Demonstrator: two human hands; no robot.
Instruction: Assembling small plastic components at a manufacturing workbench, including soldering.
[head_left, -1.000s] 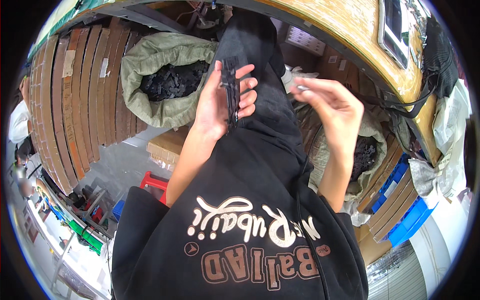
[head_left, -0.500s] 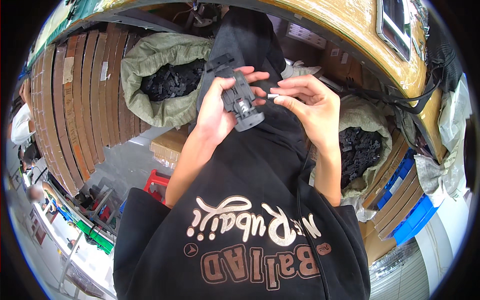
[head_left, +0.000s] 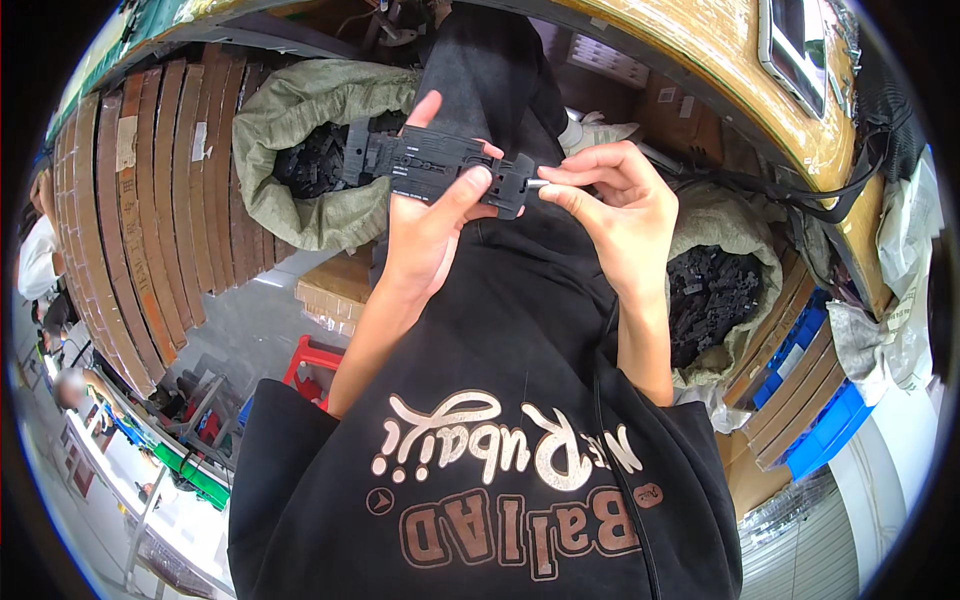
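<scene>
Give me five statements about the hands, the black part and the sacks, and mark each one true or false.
1. The left hand holds a long black plastic part. True.
2. The right hand rests inside a sack. False: its fingertips pinch something small at the part's right end.
3. The green sack on the left holds black pieces. True.
4. The part lies on a table. False: it is held up in the air.
5. The sack on the right is empty. False: it holds dark pieces.
</scene>
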